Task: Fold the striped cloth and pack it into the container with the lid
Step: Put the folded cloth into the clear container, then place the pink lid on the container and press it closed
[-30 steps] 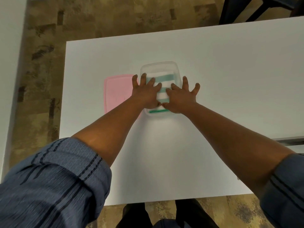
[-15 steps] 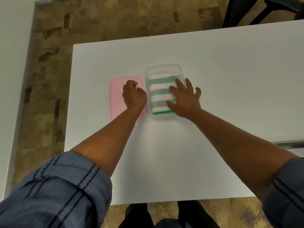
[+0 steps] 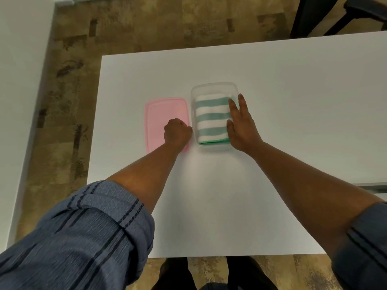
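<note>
From the head view, the left hand (image 3: 177, 131) had left the cloth (image 3: 211, 120) and curled onto the pink lid (image 3: 159, 114) — whether gripping it, I cannot tell. The right hand (image 3: 240, 126), fingers spread, steadied the container (image 3: 213, 85); the folded cloth lay inside — lidding came next.

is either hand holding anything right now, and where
Left hand is curled at the pink lid's right edge; a grip cannot be told. Right hand lies open on the container.

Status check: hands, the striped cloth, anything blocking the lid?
Left hand fisted on pink lid. Right hand open, flat against container edge. Striped cloth folded inside. Nothing blocking.
</note>
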Demonstrator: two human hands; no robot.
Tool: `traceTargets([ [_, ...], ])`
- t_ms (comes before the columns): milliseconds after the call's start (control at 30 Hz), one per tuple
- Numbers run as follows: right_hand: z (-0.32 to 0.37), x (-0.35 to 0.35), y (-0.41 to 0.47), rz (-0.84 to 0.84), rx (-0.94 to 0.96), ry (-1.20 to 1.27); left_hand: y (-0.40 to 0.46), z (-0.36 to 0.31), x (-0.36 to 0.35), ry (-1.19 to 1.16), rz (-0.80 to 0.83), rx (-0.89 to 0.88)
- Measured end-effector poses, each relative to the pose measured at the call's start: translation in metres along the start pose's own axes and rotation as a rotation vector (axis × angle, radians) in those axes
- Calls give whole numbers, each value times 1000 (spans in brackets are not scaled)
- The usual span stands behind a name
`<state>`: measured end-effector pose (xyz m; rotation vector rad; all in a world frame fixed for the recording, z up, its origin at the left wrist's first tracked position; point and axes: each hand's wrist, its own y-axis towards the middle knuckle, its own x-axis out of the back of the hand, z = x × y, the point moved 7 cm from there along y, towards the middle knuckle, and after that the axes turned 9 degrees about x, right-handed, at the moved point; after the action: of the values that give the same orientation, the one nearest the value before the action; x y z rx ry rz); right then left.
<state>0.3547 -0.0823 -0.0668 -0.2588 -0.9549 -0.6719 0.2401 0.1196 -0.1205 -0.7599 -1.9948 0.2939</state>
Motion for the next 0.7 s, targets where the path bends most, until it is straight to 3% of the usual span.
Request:
traceTargets([
  [133,0,0,0,-13,19,-19,-9,-3,-1,18,12,-58],
  [333,0,2,-1,-53,16,18,-13,4,7,-33,-1,4],
  [700,-4,5,-1,-47,-40,1,-46,-35,99,-240,-165,-89],
])
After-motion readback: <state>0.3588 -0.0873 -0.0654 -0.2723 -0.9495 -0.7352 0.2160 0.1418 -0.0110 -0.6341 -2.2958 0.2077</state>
